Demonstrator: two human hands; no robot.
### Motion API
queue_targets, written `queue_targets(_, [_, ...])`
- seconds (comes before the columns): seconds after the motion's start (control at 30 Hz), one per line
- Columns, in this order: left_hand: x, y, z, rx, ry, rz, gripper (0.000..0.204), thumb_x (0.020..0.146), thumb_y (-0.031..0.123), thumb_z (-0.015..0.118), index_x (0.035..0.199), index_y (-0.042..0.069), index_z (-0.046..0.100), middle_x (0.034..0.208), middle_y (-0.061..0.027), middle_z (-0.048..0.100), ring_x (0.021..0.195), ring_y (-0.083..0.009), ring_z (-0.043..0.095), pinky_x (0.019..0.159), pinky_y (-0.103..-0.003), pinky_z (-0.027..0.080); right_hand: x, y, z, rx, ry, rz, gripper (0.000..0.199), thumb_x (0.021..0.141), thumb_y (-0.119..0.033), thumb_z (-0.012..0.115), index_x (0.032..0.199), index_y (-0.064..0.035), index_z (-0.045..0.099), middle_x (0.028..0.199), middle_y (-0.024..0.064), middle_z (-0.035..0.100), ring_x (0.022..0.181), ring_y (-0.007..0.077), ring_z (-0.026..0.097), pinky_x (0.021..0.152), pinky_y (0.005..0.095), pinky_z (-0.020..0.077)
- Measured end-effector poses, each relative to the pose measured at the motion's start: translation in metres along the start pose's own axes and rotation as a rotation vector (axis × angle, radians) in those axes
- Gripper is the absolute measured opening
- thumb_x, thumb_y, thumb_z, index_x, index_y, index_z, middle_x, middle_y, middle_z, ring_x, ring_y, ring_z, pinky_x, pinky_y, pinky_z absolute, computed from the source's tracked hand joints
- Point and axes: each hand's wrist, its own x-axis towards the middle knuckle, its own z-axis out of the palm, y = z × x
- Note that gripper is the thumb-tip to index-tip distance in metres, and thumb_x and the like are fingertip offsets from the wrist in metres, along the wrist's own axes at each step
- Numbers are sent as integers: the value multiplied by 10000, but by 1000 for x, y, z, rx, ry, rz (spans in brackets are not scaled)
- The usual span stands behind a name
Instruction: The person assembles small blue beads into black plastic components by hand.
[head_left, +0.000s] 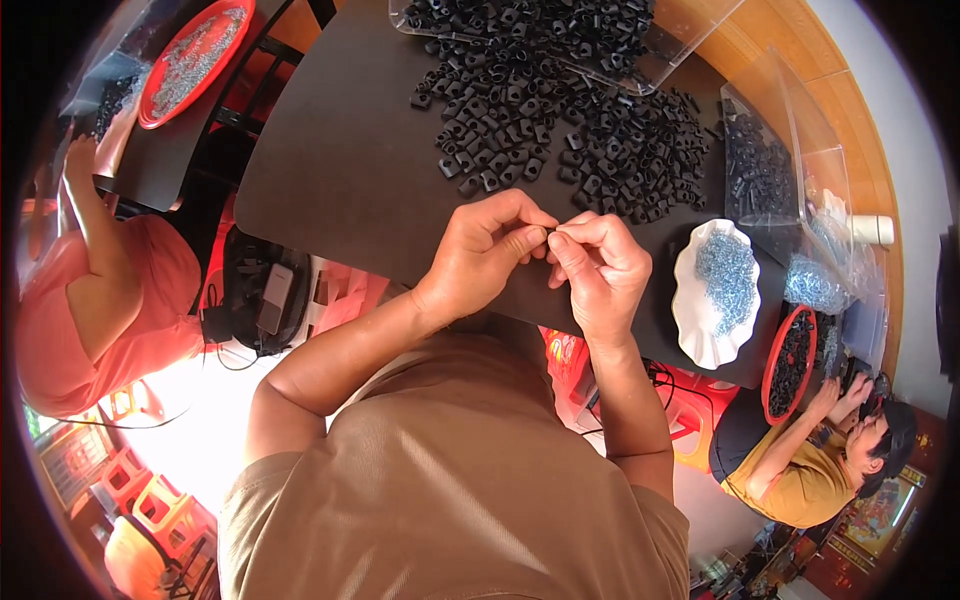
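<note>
My left hand (485, 245) and my right hand (602, 268) meet above the near edge of the dark table (335, 160). Thumb and forefinger of each are pinched together, tip to tip. Whatever sits between the fingertips is too small and covered to name. Just beyond my hands lies a spread of small black plastic clips (500, 135), each with a hole. To the right of my right hand stands a white scalloped dish (690, 290) holding small clear bluish pieces (727, 278).
A clear bin (690, 60) of black parts lies tipped at the far side. Another clear bin (800, 150) stands at right, near a bag of bluish pieces (815, 285). One person in pink (110, 300) sits left by a red tray (200, 60); another in yellow (800, 480) works right beside a red tray (768, 385).
</note>
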Motion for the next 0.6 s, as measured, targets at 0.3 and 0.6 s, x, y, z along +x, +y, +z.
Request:
queue_targets(0.3, [8, 13, 7, 666, -42, 316, 173, 781, -9, 607, 948, 20, 572, 806, -88, 562, 736, -226, 565, 632, -320, 481, 24, -87, -91, -526, 397, -252, 15, 846, 11, 582, 841, 0, 574, 741, 57, 585, 560, 62, 506, 500, 189, 427])
queue_targets(0.6, [69, 7, 7, 1418, -49, 718, 97, 702, 53, 552, 789, 43, 591, 849, -126, 512, 844, -292, 543, 663, -374, 509, 68, -89, -229, -877, 566, -236, 208, 831, -23, 629, 1029, 31, 596, 907, 98, 650, 861, 123, 616, 737, 227, 478])
